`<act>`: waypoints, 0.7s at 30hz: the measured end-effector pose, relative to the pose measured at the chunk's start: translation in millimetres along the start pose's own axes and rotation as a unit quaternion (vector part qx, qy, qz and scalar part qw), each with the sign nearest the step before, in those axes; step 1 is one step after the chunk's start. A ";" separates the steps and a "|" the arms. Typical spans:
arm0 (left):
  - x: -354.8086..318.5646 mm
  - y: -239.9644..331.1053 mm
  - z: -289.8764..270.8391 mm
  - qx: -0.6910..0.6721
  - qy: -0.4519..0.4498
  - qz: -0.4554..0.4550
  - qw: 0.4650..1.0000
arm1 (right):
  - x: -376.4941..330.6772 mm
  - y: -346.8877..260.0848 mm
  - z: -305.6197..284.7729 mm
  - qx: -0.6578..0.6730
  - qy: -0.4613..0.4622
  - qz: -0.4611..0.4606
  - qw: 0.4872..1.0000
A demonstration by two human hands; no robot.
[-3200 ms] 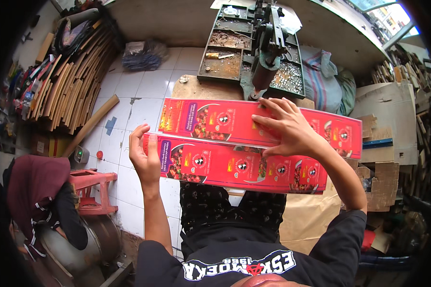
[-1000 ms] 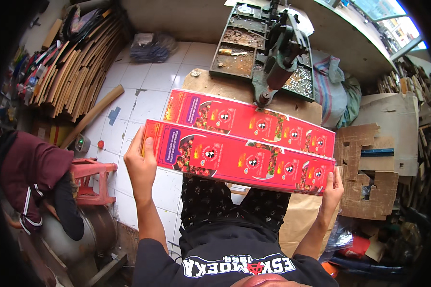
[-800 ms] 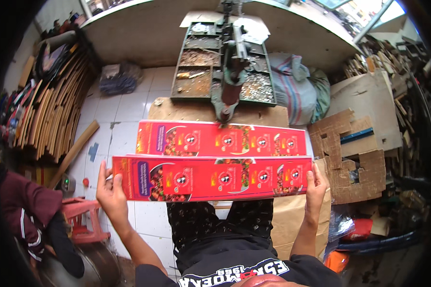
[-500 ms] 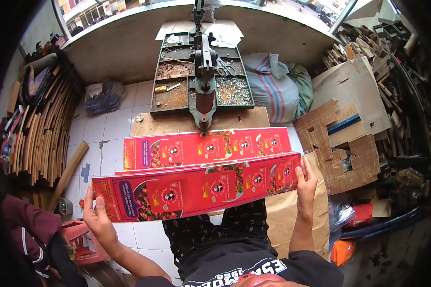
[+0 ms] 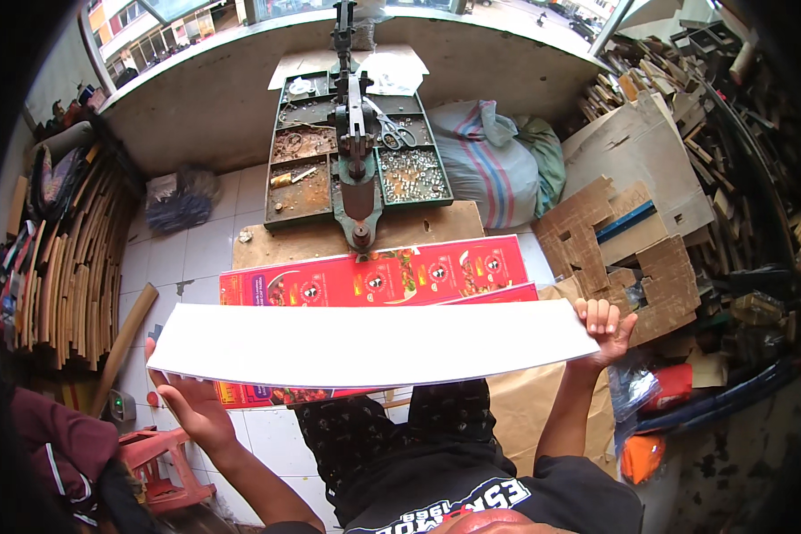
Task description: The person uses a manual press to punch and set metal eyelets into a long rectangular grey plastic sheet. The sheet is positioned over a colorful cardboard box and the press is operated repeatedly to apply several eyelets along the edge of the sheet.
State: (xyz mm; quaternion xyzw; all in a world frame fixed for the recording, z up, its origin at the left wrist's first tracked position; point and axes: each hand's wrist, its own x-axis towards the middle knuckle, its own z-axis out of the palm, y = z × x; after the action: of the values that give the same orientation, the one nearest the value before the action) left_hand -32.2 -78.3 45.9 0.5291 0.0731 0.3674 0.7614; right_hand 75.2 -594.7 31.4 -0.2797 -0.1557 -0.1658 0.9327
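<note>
A long printed panel [image 5: 374, 345], its plain white side up, is held level between my two hands over my lap. At its right end my right hand [image 5: 607, 329] curls its fingers over the upper edge, thumb apart. My left hand [image 5: 191, 400] supports the left end, with its fingertips partly hidden behind the panel. Underneath, more red panels [image 5: 329, 292] with food pictures lie stacked, partly covered by the held one. Just beyond them stands a dark press [image 5: 359, 200], its lower tip right above the far edge of the stack.
Behind the press sits a compartment tray [image 5: 298, 200] with small metal fittings and scissors [image 5: 396, 132]. Stacked boards [image 5: 76, 267] line the left, near a red stool [image 5: 165, 467]. A white sack [image 5: 485, 165], cut cardboard [image 5: 632, 231] and brown paper [image 5: 534, 405] are on the right.
The held panel has turned over from its red printed face to its white side. My right hand now has its fingers over the top. The view has shifted slightly.
</note>
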 end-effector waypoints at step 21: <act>42.6 -105.4 88.9 -0.073 -0.128 -0.311 0.939 | 152.1 186.4 36.1 -0.749 -0.366 0.006 0.552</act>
State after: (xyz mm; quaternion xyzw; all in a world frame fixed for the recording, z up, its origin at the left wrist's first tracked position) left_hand 93.7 -136.0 5.3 0.4653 0.1092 0.0457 0.8772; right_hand 278.3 -460.9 30.7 -0.9147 -0.3016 -0.1006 0.2497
